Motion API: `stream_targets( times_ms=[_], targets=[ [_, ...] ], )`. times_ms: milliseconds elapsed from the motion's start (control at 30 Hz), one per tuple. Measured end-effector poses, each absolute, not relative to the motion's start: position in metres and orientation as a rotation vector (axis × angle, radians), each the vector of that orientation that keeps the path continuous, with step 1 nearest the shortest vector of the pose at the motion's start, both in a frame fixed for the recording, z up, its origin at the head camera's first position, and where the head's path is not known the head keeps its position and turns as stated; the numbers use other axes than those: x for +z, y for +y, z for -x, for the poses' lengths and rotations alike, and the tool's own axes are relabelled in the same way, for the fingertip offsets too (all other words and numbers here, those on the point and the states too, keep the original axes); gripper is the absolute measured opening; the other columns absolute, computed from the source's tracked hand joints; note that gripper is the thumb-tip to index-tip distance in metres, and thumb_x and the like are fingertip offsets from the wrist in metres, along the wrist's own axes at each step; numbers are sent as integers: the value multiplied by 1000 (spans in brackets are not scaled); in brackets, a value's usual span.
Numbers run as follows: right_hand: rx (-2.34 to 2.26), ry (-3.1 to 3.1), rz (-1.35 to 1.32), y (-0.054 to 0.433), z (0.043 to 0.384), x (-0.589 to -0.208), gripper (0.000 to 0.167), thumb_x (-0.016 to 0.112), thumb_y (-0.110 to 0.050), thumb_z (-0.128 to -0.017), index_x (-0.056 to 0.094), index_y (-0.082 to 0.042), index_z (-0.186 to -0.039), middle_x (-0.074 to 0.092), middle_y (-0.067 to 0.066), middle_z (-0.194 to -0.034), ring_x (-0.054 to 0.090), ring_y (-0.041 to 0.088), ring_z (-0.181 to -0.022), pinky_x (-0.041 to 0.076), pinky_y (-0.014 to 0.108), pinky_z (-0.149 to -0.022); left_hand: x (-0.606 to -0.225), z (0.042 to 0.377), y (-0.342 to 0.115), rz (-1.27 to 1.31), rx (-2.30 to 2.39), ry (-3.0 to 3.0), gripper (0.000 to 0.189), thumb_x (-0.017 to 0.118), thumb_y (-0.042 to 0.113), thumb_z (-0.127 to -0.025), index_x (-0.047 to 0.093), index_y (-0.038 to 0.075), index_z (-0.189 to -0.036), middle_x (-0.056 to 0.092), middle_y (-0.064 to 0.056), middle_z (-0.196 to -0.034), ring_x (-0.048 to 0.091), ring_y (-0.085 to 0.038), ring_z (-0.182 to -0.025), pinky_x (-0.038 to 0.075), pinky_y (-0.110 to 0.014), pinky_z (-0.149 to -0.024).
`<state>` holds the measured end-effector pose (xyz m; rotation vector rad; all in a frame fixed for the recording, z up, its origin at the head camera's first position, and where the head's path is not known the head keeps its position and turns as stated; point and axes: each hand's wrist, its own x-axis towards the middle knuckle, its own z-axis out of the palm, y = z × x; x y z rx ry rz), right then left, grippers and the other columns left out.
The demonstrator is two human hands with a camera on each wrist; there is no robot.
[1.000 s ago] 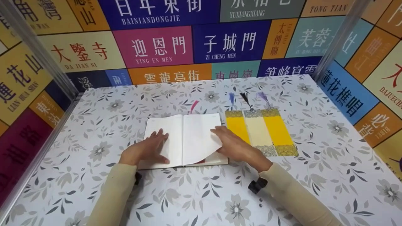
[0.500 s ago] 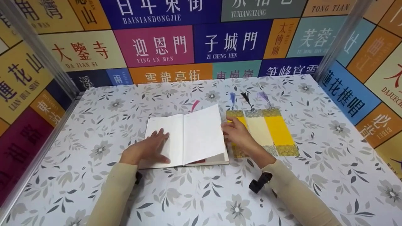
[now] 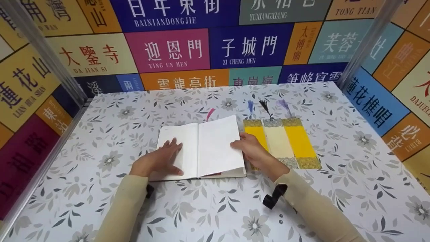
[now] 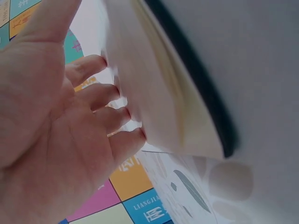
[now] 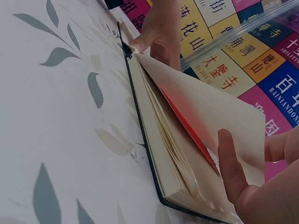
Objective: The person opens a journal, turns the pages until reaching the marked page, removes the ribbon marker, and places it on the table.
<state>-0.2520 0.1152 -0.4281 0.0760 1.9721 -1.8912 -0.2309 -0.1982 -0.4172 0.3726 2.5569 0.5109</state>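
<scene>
An open notebook (image 3: 178, 148) with blank white pages and a dark cover lies on the table. My left hand (image 3: 156, 159) rests spread on its left page, fingertips touching the paper (image 4: 154, 102). At the right edge, my right hand (image 3: 253, 151) pinches a lifted page (image 3: 220, 144), thumb on top and fingers underneath. Beneath that raised page, the right wrist view shows a red strip (image 5: 187, 121) lying between the leaves. A pink tassel (image 3: 210, 113) sticks out past the notebook's top edge.
Right of the notebook lie three tasselled bookmarks side by side: a yellow one (image 3: 257, 134) partly behind my right hand, a cream one (image 3: 277, 143) and another yellow one (image 3: 299, 141). The table (image 3: 188, 208) has a floral cover. Colourful lettered panels (image 3: 174, 50) stand behind it.
My right hand lifted the right page's edge, moved off to the right of it, then came back to hold it. The page's top corner now stands raised. My left hand stayed put.
</scene>
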Motion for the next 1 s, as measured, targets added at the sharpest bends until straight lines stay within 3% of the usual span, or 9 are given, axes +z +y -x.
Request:
stream_targets(
  times_ms=[233, 333, 567, 667, 867, 1000],
  targets=[
    [-1924, 1970, -61, 105, 245, -428, 48, 52, -7, -96, 45, 5, -142, 63, 20, -125, 66, 21, -98, 58, 30, -83, -416, 227, -199, -368, 535, 2574, 102, 77, 40, -86, 15, 11, -162, -4, -16, -169, -3, -39, -157, 7, -59, -127],
    [-1932, 1948, 0, 101, 243, -425, 47, 52, -9, -98, 46, 4, -142, 64, 19, -125, 68, 18, -95, 58, 28, -81, -417, 227, -200, -377, 548, 2583, 102, 77, 41, -86, 15, 10, -161, -3, -18, -169, -2, -40, -156, 7, -59, -127],
    [-1889, 1871, 274, 92, 235, -417, 46, 51, -18, -104, 45, -3, -147, 62, 20, -134, 70, 16, -102, 58, 32, -91, -420, 222, -204, -443, 582, 2643, 97, 77, 42, -84, 26, 4, -158, 8, -24, -167, 6, -43, -155, 11, -58, -127],
    [-1823, 1854, 465, 89, 231, -415, 53, 52, -29, -105, 42, -5, -150, 60, 18, -139, 67, 16, -111, 55, 35, -100, -421, 219, -207, -469, 633, 2677, 88, 78, 36, -85, 36, 0, -153, 18, -28, -164, 15, -45, -154, 15, -57, -126],
    [-1514, 1976, 831, 83, 225, -414, 88, 58, -68, -89, 34, -16, -157, 42, 6, -159, 41, 24, -146, 33, 50, -122, -422, 215, -212, -517, 732, 2774, 60, 71, 25, -93, 52, -7, -140, 41, -34, -151, 35, -49, -144, 27, -58, -122],
    [-1070, 2265, 986, 73, 216, -415, 86, 64, -64, -88, 34, -25, -158, 27, 3, -167, 22, 30, -155, 23, 58, -124, -421, 211, -219, -464, 841, 2849, 49, 62, 18, -99, 51, -8, -140, 47, -34, -146, 42, -49, -140, 33, -58, -119]
  ],
)
